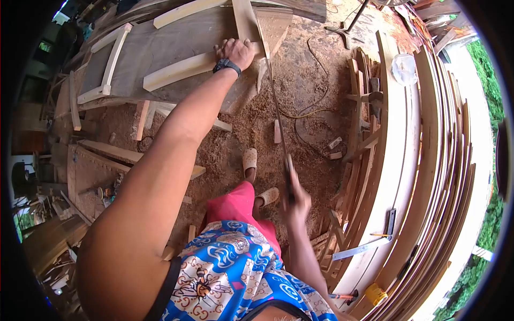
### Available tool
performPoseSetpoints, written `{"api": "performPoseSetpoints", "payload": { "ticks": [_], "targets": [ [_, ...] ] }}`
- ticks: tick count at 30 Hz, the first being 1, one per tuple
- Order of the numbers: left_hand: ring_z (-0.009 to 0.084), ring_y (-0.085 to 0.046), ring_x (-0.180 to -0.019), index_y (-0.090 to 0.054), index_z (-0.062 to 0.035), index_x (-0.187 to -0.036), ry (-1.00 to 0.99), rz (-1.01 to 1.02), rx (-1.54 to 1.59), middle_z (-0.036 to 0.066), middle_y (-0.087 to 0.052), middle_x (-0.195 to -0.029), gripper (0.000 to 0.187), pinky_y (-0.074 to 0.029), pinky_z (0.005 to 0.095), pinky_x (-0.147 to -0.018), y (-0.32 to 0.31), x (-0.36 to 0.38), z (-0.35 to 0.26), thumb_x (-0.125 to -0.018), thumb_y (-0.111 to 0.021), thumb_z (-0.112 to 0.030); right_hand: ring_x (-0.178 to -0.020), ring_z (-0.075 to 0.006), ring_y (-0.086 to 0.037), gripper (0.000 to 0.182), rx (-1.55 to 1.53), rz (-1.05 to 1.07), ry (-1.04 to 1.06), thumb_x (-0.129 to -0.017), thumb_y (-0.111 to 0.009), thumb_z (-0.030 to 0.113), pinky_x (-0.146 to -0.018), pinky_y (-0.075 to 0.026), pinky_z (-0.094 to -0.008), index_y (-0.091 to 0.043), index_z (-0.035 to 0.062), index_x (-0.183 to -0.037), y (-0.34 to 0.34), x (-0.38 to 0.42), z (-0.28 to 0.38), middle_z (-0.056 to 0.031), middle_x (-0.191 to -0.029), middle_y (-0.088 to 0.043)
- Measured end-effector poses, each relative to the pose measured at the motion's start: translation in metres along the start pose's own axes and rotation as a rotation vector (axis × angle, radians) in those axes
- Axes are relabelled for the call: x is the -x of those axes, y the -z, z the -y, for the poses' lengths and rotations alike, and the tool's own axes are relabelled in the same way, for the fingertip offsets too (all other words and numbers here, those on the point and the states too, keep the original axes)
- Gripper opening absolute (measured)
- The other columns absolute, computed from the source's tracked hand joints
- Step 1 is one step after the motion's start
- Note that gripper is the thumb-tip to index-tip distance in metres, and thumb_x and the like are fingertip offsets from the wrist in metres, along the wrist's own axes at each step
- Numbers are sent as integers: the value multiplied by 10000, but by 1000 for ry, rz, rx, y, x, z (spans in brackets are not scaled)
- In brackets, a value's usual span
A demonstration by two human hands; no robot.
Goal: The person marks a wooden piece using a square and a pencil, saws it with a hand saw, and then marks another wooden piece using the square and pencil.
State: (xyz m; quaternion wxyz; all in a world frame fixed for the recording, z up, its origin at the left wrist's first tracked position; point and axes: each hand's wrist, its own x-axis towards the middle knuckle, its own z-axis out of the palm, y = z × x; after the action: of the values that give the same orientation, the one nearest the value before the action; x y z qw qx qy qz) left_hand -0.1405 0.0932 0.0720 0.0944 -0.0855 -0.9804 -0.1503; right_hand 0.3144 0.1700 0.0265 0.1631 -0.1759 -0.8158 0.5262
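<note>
My left hand [235, 54], with a dark watch on the wrist, grips and presses down a pale wooden beam [179, 72] near its right end. The beam lies on a dusty wooden worktable [176, 40]. A second wooden piece [244, 21] meets it just beyond my fingers. My right hand [297, 200], somewhat blurred, is closed around the handle of a handsaw [276, 104]. The long blade reaches up from that hand, its far part right at the beam's end, close to my left hand.
On the left of the table lies a jointed wooden frame [114, 59]. Sawdust and a cable [324, 80] cover the floor. Along the right are stacked planks [428, 134], bearing a try square [369, 247], a yellow tape measure [376, 293] and a clear plastic container [404, 69].
</note>
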Motion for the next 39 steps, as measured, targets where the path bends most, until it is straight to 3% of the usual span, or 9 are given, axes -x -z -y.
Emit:
{"api": "performPoseSetpoints", "payload": {
  "ticks": [4,9,10,11,15,23,30,35,39],
  "targets": [
    [360,-572,-1311,-779,-66,-1107,0,-66,-7,166,-690,-1303,545,-320,612,-1185,-6,-4,0,-1024,-396,-444,-731,-94,-601,520,-93,-148,164,-979,-653,51,-677,-518,-276,-567,98,-1490,-63,-121,7,-218,-954,-735],
    [400,-588,-1281,-777,-39,-1075,-72,-113,-16,188,-714,-1249,565,-332,644,-1154,-11,-7,5,-1020,-404,-459,-765,-79,-658,513,-51,-7,70,-959,-669,17,-667,-535,-279,-589,63,-1463,-11,-51,25,-221,-1107,-765],
    [401,-586,-1283,-777,-40,-1078,-55,-99,-27,189,-710,-1258,574,-330,643,-1156,-11,-7,3,-1020,-397,-465,-746,-74,-641,505,-45,-8,30,-953,-656,0,-646,-521,-269,-600,57,-1452,1,-14,17,-198,-1038,-767],
    [401,-585,-1284,-777,-40,-1081,-21,-84,-33,191,-706,-1267,583,-327,643,-1158,-12,-6,3,-1020,-390,-471,-600,-198,-601,556,-87,-44,15,-889,-666,-51,-606,-507,-336,-628,77,-1429,10,28,3,-154,-757,-634],
    [390,-569,-1308,-764,-45,-1120,-27,-93,-25,185,-682,-1313,589,-305,640,-1178,-17,-7,6,-1021,-376,-478,-590,-264,-628,582,102,-86,81,-856,-734,-53,-583,-524,-368,-633,78,-1413,41,131,16,-164,-729,-622],
    [388,-599,-1263,-785,-68,-1039,-56,-116,-28,171,-712,-1251,538,-338,649,-1154,-19,-11,9,-1020,-416,-458,-635,-277,-649,556,-88,-146,150,-937,-660,6,-615,-510,-370,-583,123,-1475,-60,-100,27,-246,-839,-665],
    [354,-537,-1352,-757,-55,-1147,0,-14,-11,169,-659,-1355,559,-266,623,-1218,-5,-3,0,-1031,-379,-450,-673,-276,-684,533,-21,-58,20,-920,-703,13,-640,-544,-378,-614,94,-1439,-8,29,23,-192,-786,-666],
    [367,-555,-1321,-762,-58,-1112,-9,-54,-52,158,-666,-1345,573,-301,644,-1172,-15,-9,5,-1029,-385,-481,-816,-329,-760,528,99,-61,-4,-891,-726,-19,-717,-584,-386,-626,41,-1406,38,133,35,-241,-950,-728],
    [367,-558,-1318,-765,-57,-1118,-37,-39,-18,158,-677,-1332,576,-302,642,-1175,-9,-6,8,-1029,-384,-479,-1143,-316,-724,557,-41,-29,-15,-946,-641,6,-871,-586,-381,-566,111,-1489,11,35,43,-245,-1344,-649]
  ]
}}
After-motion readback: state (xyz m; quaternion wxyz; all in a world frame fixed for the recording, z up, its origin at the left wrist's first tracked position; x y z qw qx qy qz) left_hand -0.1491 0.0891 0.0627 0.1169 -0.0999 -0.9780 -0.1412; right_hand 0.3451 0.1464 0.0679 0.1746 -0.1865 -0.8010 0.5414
